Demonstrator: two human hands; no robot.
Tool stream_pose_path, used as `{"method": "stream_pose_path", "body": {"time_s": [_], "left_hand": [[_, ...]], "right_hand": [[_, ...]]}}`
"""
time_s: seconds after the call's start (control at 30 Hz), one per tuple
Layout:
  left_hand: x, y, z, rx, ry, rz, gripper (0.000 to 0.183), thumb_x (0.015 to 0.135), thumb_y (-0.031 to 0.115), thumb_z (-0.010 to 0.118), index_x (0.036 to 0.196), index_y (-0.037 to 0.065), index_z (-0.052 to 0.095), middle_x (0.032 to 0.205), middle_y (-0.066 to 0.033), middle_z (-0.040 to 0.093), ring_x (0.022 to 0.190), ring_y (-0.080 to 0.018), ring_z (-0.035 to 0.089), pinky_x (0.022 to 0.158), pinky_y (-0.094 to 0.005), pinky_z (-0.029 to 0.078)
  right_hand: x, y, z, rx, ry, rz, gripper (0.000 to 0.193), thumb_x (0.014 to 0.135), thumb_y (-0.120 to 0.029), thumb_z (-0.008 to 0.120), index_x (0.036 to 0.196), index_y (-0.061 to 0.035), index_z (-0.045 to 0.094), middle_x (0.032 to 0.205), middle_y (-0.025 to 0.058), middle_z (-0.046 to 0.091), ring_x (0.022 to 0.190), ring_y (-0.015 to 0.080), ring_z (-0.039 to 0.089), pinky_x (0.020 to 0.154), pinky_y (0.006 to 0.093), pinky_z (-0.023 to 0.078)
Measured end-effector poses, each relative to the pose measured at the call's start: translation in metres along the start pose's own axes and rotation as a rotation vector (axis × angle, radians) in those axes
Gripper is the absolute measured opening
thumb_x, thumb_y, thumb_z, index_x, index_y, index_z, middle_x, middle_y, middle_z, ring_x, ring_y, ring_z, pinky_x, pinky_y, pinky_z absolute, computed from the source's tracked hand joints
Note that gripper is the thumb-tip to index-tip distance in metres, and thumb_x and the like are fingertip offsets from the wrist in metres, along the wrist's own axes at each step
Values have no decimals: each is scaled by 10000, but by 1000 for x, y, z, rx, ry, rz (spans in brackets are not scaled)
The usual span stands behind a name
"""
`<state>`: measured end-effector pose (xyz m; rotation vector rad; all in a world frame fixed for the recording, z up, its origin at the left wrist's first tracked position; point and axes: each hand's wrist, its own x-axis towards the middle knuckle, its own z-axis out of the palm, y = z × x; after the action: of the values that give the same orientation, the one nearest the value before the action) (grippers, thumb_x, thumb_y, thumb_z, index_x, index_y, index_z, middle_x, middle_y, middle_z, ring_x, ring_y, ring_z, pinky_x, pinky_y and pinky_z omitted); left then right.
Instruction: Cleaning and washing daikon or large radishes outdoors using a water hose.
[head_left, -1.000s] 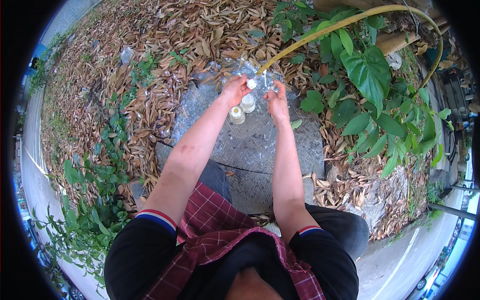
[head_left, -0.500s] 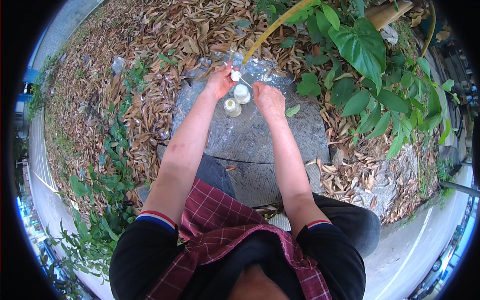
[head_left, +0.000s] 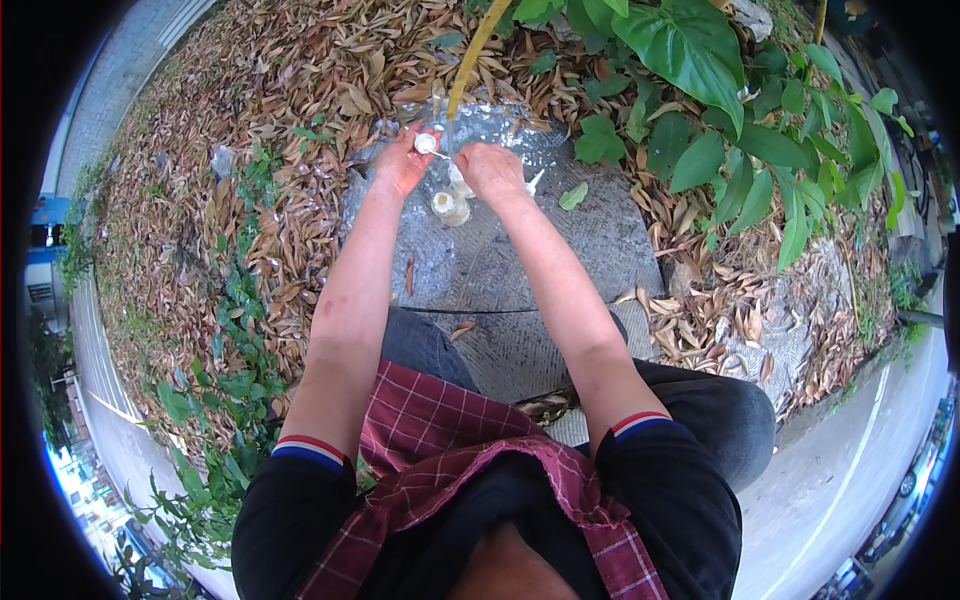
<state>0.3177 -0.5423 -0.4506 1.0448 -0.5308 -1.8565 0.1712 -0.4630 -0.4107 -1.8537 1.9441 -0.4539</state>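
Over the far part of a grey stone slab, my left hand pinches a small round white cap between its fingers. My right hand is closed on a thin white stick; one end meets the cap and the other pokes out past the knuckles. Its exact kind is too small to tell. Below my hands stands an uncapped whitish bottle, its mouth facing up. A second white bottle is partly hidden behind my right hand.
A yellow hose comes down from above and ends just beyond my hands, with a clear stream under it. Brown dry leaves surround the slab. Broad green plants overhang at the right. A fallen green leaf lies on the slab.
My right hand has moved left and now covers part of the second bottle. The cap in my left hand has turned its round face upward. The whole view has shifted slightly.
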Motion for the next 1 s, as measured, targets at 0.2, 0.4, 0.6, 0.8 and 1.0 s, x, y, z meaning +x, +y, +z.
{"method": "stream_pose_path", "body": {"time_s": [0.2,0.4,0.6,0.8,1.0], "left_hand": [[5,0,-11,-47,-9,-87,217,893,176,358,1011,5,421,924,-141,513,846,-277,544,700,-346,492],[11,-4,-14,-61,-14,-120,200,889,168,368,985,5,433,923,-129,520,816,-253,542,695,-355,497],[19,-8,-16,-43,-23,-54,225,889,146,356,1064,12,399,968,-126,509,855,-269,538,702,-383,491],[19,-11,-6,-95,-21,-22,216,886,134,357,1054,8,410,981,-124,512,853,-262,539,720,-381,484],[12,-13,-3,-62,28,-90,217,890,154,353,1010,-3,443,952,-112,540,830,-228,543,721,-366,469]], "right_hand": [[4,-3,-4,-79,82,-181,198,798,-271,449,880,-173,600,779,87,615,746,241,595,635,366,474],[2,-1,-10,-123,159,-240,193,776,-179,442,885,-176,601,725,108,613,707,233,607,589,352,483],[-5,-19,-6,-47,54,-93,211,733,-193,466,862,-114,613,771,150,614,739,282,604,670,381,472],[-1,-12,-16,90,138,-28,218,742,-206,458,870,-119,612,777,129,617,745,281,603,663,382,471],[0,-14,-17,91,115,6,212,700,-212,530,811,-60,628,794,129,621,771,260,604,675,348,472]]}}
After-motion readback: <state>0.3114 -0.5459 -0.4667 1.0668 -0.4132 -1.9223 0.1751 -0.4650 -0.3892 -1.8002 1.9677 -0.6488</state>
